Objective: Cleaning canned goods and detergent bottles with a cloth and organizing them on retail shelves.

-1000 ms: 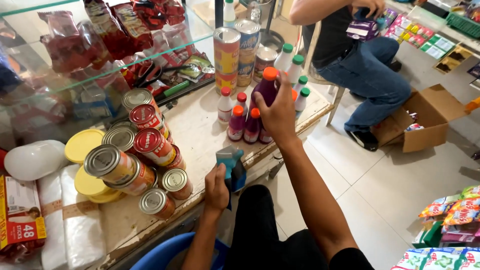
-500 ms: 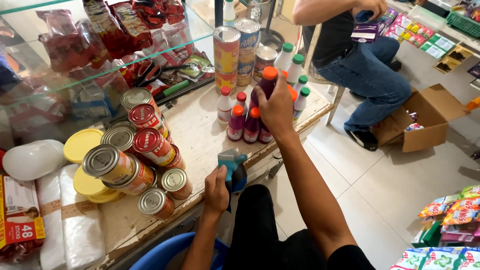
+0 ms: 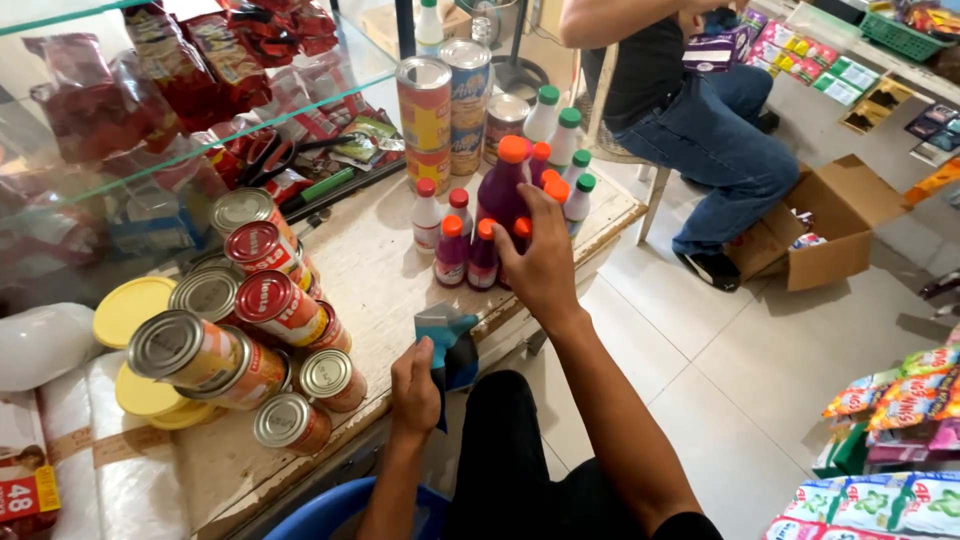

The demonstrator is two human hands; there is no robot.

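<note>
- The right hand [image 3: 540, 262] has its fingers closed around a tall purple bottle [image 3: 503, 190] with an orange cap, standing among small bottles [image 3: 462, 252] on the tabletop [image 3: 380, 290].
- The left hand [image 3: 415, 388] grips a blue cloth [image 3: 447, 345] at the tabletop's front edge.
- Step in hand, as I judge it: wiping bottles, 1 at a time.
- Bringing bottle and cloth together calls for a lift clear of its neighbours.
- Stacked cans [image 3: 250, 320] lie well to the left.
</note>
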